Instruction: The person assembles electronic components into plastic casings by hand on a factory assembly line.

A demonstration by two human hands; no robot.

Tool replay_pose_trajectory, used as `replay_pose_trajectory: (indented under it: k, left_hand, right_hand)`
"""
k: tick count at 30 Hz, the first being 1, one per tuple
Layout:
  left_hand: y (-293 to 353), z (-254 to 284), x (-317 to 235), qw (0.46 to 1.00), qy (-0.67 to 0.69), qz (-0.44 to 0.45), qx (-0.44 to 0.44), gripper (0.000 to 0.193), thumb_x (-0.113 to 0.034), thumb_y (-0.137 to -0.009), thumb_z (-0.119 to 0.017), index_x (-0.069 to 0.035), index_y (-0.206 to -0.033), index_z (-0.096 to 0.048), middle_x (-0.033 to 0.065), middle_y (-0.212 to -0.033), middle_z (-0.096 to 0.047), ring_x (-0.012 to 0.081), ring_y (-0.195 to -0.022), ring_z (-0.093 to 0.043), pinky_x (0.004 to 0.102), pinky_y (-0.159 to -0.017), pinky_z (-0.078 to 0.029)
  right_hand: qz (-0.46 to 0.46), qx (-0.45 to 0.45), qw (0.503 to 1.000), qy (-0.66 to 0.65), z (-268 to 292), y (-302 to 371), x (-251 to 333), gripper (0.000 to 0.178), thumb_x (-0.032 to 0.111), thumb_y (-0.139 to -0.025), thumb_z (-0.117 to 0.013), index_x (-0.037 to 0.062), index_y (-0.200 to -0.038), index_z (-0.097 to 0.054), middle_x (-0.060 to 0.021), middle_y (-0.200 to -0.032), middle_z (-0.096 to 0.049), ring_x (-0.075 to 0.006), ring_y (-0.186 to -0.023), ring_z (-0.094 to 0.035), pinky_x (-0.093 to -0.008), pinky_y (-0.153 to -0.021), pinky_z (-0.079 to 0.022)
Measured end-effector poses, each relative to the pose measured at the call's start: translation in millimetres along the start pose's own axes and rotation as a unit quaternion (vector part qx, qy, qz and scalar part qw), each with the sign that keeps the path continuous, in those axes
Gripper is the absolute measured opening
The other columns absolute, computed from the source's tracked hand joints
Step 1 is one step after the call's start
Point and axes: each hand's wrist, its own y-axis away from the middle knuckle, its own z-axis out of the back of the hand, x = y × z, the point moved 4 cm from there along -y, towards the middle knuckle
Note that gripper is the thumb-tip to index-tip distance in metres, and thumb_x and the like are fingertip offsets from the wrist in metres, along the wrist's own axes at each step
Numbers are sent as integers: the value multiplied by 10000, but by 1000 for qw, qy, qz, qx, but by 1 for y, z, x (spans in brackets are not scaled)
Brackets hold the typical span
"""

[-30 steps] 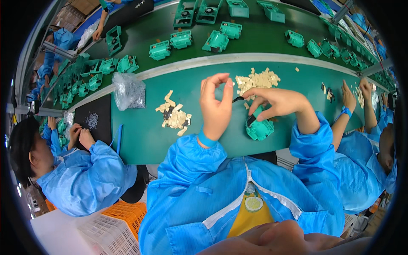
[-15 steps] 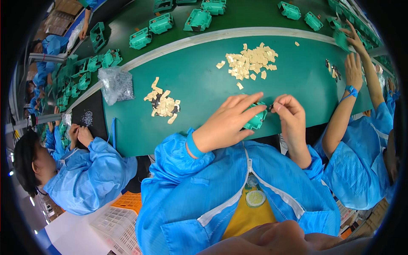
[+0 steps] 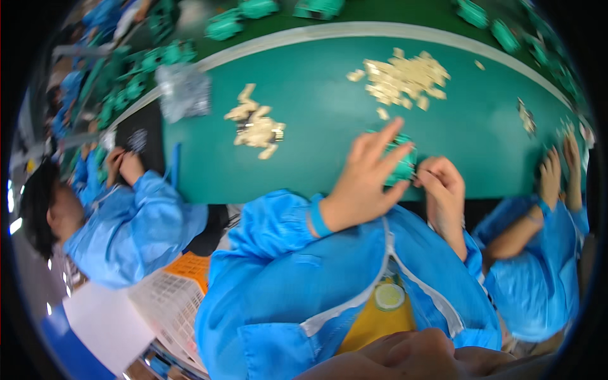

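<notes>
My left hand [image 3: 366, 180], with a blue band at its wrist, grips a green plastic housing [image 3: 404, 166] from the left. Its fingers lie over the top and the thumb is beneath. Close by on the right, my right hand [image 3: 443, 190] pinches a small dark part [image 3: 416, 180] against the housing's right side. Fingers hide most of that part, and blur leaves its kind unclear. Beyond my hands is a pile of small cream-coloured pieces [image 3: 405, 77]. A second cream pile [image 3: 256, 128], mixed with dark pieces, lies to the left.
The green table [image 3: 304, 82] has a pale rail [image 3: 354, 28] at its far side, with more green housings [image 3: 225, 24] beyond. A clear plastic bag [image 3: 183, 92] lies at the left. Co-workers in blue sit on both sides; one's hand [image 3: 550, 174] is at the right.
The whole view has shifted, so the table appears higher. My right hand has brought the dark part up to the housing. The right co-worker's hands have come down nearer the table edge.
</notes>
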Motion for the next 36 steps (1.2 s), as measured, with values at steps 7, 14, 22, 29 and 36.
replay_pose_trajectory:
  k: [7,14,22,29,36]
  left_hand:
    - [-2,-7,-8,999,35,-18,-20,578,-111,-738,-752,-28,-1287,-590,248,-1572,-323,446,-1268,-441,514,-1060,-383]
    - [0,11,-16,999,19,-41,-29,441,-64,-760,-725,-41,-1192,-637,216,-1562,-340,411,-1321,-418,616,-1091,-302]
    - [-21,125,-93,973,-21,-161,-162,186,-51,-772,-685,-82,-954,-666,60,-1067,-648,277,-972,-615,666,-1099,-282]
    - [-19,140,-144,905,-86,-297,-293,91,-16,-740,-627,-19,-670,-567,88,-727,-544,255,-693,-588,740,-973,-404]
    - [-5,133,-151,881,-166,-291,-333,168,-19,-730,-586,-30,-584,-504,98,-649,-539,218,-602,-571,672,-871,-497]
  right_hand:
    - [5,10,1000,22,18,5,7,151,37,-927,-626,52,-898,-479,-48,-863,-496,-142,-800,-469,-284,-773,-408]
    - [-22,45,999,17,16,-2,-1,138,50,-947,-607,64,-904,-477,-36,-889,-487,-121,-803,-456,-269,-779,-405]
    - [-24,41,999,7,8,-3,-7,142,61,-959,-599,68,-891,-474,-26,-895,-487,-109,-795,-446,-258,-774,-399]
    - [-19,32,999,19,12,0,-9,121,49,-937,-612,52,-900,-498,-46,-892,-517,-123,-803,-483,-263,-776,-413]
    - [-15,33,999,13,11,0,-8,95,36,-926,-598,42,-896,-509,-61,-895,-534,-128,-805,-496,-262,-782,-418]
